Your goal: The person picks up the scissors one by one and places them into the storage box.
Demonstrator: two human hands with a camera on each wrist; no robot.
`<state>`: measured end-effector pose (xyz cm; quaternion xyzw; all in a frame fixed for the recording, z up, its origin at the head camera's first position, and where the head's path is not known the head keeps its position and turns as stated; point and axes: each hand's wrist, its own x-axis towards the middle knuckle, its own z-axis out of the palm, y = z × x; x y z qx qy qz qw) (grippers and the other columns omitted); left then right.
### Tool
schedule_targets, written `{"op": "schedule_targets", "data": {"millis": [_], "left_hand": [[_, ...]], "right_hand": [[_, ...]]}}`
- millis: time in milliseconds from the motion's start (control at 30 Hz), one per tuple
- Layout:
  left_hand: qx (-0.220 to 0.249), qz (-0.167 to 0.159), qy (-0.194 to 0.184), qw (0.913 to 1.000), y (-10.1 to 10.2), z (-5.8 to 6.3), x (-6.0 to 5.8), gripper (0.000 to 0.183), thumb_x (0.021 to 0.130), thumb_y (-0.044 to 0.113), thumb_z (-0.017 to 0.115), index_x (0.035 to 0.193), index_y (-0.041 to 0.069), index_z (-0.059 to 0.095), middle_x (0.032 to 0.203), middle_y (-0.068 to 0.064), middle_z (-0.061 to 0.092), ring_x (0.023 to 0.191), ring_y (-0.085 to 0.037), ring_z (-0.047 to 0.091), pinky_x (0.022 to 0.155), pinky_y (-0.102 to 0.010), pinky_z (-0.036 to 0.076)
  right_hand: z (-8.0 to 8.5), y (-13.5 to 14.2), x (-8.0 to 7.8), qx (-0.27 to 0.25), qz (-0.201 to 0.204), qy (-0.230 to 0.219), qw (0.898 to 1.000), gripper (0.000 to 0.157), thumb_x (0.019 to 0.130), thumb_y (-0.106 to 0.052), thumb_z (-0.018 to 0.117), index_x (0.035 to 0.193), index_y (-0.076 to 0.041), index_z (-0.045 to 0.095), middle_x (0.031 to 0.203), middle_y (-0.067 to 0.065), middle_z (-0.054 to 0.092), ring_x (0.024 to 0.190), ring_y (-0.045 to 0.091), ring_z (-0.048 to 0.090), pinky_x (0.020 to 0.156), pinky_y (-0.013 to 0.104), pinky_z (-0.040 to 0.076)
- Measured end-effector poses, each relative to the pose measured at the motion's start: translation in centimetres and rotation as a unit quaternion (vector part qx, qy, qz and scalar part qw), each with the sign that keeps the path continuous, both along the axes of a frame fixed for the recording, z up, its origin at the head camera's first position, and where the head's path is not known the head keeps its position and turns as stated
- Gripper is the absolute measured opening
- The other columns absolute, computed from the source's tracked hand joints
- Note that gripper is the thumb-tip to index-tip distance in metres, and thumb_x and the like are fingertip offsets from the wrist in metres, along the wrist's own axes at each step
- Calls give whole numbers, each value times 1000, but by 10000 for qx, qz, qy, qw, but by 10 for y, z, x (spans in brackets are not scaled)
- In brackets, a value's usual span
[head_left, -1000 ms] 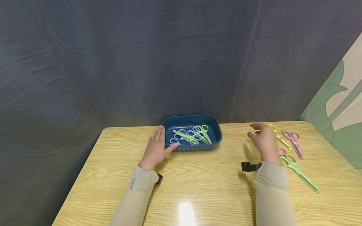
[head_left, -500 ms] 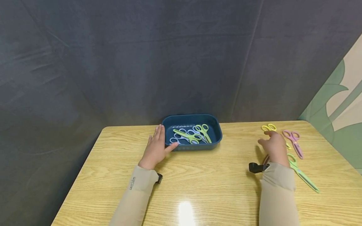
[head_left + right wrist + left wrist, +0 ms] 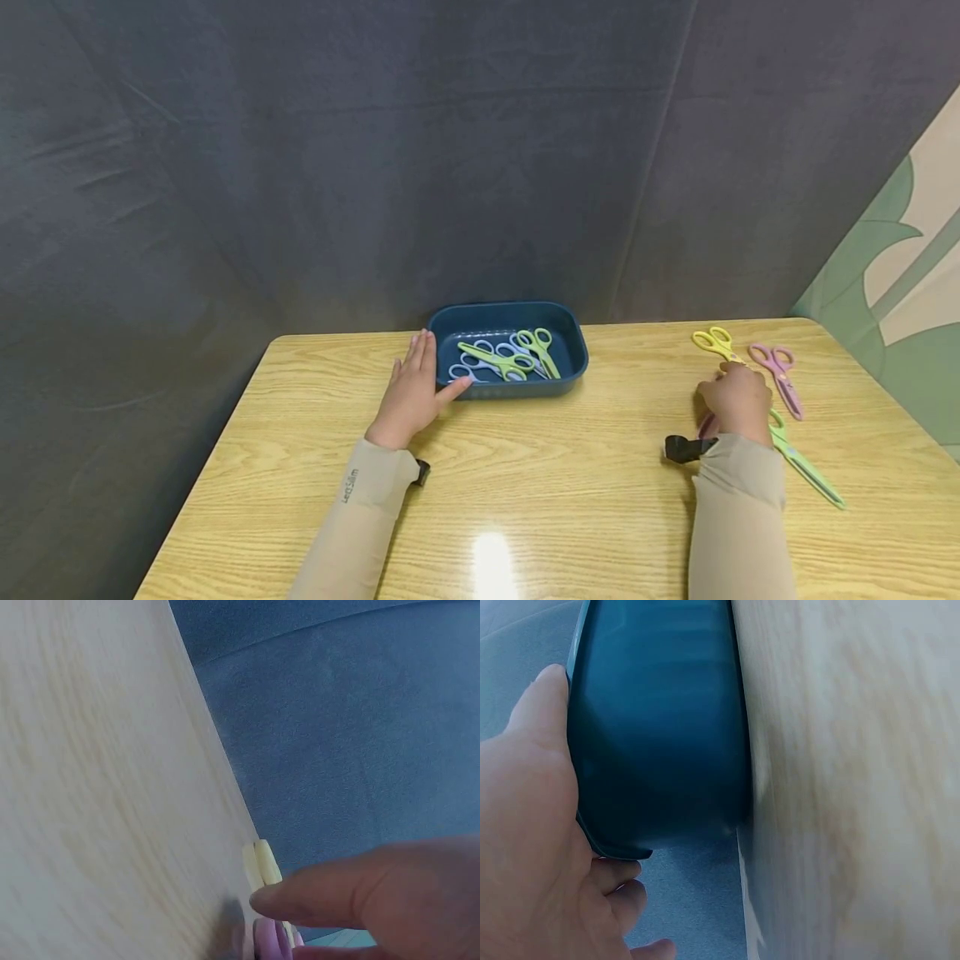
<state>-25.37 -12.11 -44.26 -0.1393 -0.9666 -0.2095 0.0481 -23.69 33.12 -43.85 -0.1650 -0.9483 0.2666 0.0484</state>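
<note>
My left hand [image 3: 407, 396] rests with straight fingers against the left end of a dark blue plastic box [image 3: 570, 386], its thumb along the front rim. In the left wrist view the palm lies beside the box wall [image 3: 660, 735]. My right hand [image 3: 738, 404] reaches down over yellow-handled scissors [image 3: 712, 337] and partly covers pink scissors [image 3: 707, 425]. The right wrist view has the thumb close to a yellow handle [image 3: 268, 862] and a pink-purple handle [image 3: 268, 941]. The other fingertips are hidden, so a grip cannot be made out.
Inside the box lie several green scissors [image 3: 547, 358] and light blue scissors [image 3: 459, 372]. Right of my right hand are more pink scissors [image 3: 782, 379] and long green scissors [image 3: 810, 475] on the wooden table [image 3: 585, 483]. A dark curtain [image 3: 465, 167] hangs behind.
My right hand has moved to the right and then down toward the table, onto the yellow scissors' middle, so their handles now show. My left hand stays at the box.
</note>
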Motion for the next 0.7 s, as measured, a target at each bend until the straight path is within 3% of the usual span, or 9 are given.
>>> {"op": "schedule_targets", "data": {"millis": [167,333,567,700], "left_hand": [[69,-30,-53,10000,0,3,2,101,99,62,53,160,-3,6,168,-21,6,156,-34,4,120,-61,12],[73,-24,-80,9999,1,4,3,100,99,61,53,160,-3,6,168,-21,7,156,-34,4,121,-61,11],[60,-32,-59,10000,1,3,2,100,99,62,52,160,-3,6,168,-21,6,156,-33,4,121,-61,12],[50,-41,-69,10000,0,3,1,100,99,62,52,160,-3,6,168,-21,6,156,-32,2,121,-61,12]], "right_hand": [[-2,2,2,181,-3,21,9998,21,84,-12,55,89,9,58,97,37,58,102,63,49,74,63,40],[-5,0,3,242,-98,330,9991,23,84,-6,49,90,13,60,97,41,58,99,63,49,79,66,39],[-9,-1,1,343,-52,664,9972,38,90,-4,43,115,20,59,113,44,58,101,63,48,87,66,35],[-9,-1,1,274,-70,646,9975,27,87,-6,48,90,18,60,93,41,59,96,61,48,83,65,33]]}}
